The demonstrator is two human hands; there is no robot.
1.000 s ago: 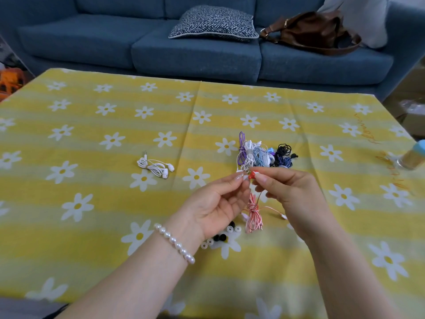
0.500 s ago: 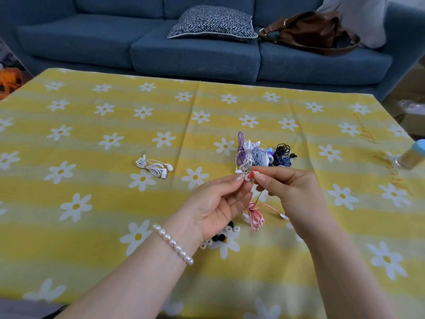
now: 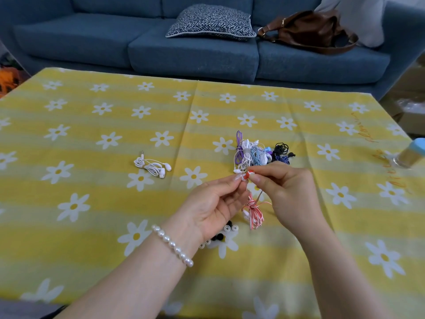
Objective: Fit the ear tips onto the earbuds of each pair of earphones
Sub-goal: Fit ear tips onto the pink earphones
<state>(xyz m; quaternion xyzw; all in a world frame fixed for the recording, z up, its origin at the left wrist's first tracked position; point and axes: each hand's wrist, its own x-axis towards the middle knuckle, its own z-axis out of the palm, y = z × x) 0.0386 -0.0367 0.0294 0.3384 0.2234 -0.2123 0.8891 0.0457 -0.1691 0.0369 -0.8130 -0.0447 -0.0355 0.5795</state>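
Both hands meet above the middle of the table. My right hand (image 3: 287, 192) pinches a red earbud (image 3: 247, 174) of the red-and-white earphones, whose bundled cable (image 3: 254, 212) hangs below. My left hand (image 3: 213, 203) pinches at the earbud's tip with thumb and forefinger; any ear tip there is too small to make out. Loose white and black ear tips (image 3: 222, 233) lie on the cloth under my left hand. A pile of purple, white, blue and black earphones (image 3: 257, 155) lies just beyond my fingers. One white pair (image 3: 151, 166) lies apart to the left.
The table wears a yellow cloth with white daisies (image 3: 92, 203). A bottle with a blue cap (image 3: 411, 155) lies at the right edge. Behind the table stands a blue sofa (image 3: 184, 49) with a patterned cushion (image 3: 210, 23) and a brown bag (image 3: 310, 31).
The hands stay pinched together at the red earbud. The hanging red-and-white cable has swung slightly; nothing else has moved.
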